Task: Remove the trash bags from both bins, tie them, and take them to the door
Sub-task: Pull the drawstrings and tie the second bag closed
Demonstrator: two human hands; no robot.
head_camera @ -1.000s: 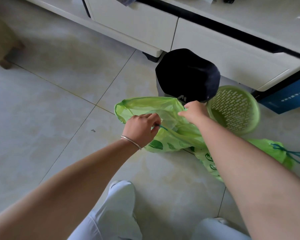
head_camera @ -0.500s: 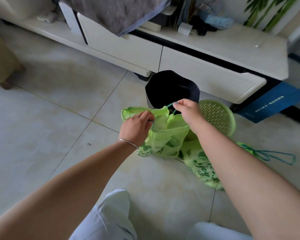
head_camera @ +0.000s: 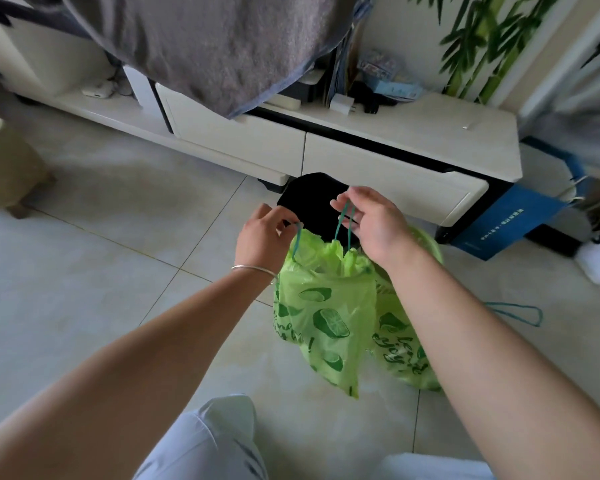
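At frame centre, my left hand [head_camera: 262,239] and right hand [head_camera: 373,223] are each pinching a teal drawstring [head_camera: 343,221], holding the green trash bag [head_camera: 326,313] hanging before the black bin [head_camera: 312,199].

A green printed plastic trash bag [head_camera: 326,317] hangs between the left hand [head_camera: 262,242] and the right hand [head_camera: 374,225], above the pale tiled floor [head_camera: 101,271]. Just right of it, a second green printed trash bag [head_camera: 400,355] sits on the floor. Beyond both stands a black round bin [head_camera: 314,202], with a green perforated plastic basket [head_camera: 430,244] to its right. Farther back runs a long low white cabinet [head_camera: 378,157].
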